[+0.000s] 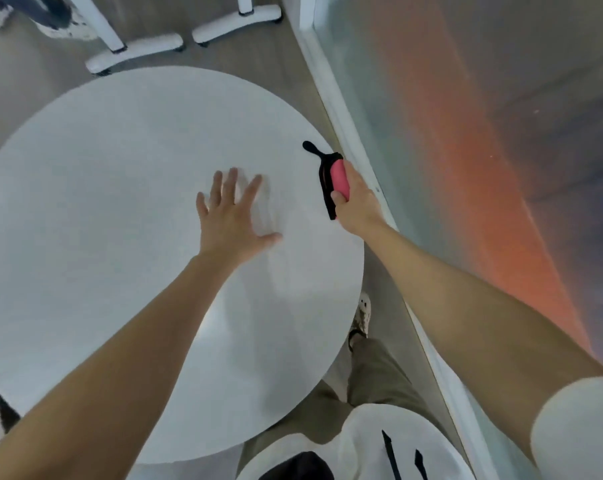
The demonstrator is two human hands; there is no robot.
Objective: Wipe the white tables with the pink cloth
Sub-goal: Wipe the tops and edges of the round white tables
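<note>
Round white table (120, 202), head view: fills left and centre, on grey floor beside a glass partition (431, 133). White table feet (137, 50) beyond its far rim. Your left hand (231, 220): fingers spread, palm down, on or just above the tabletop's middle. Your right hand (353, 199): curled round the pink cloth (340, 178), black strap (324, 181) trailing, at the table's right edge.

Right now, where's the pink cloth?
Head view: the pink cloth is gripped in the right hand at the right edge of the white table, beside the glass wall, right of the flat left hand.
</note>
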